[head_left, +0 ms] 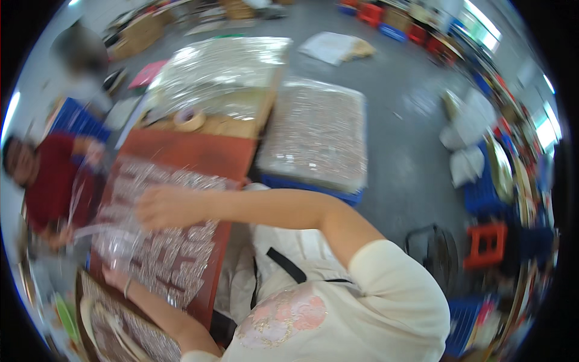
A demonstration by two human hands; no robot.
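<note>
Just ahead of your left hand (115, 276) and left of your right hand (161, 207) lay a rounded, clear plastic bundle (118, 246), either grip indiscernible.

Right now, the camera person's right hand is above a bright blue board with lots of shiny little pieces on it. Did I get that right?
Almost! The board is red, not blue, as the head view shows. The right hand is above it, and lots of shiny little pieces lie on it.
</note>
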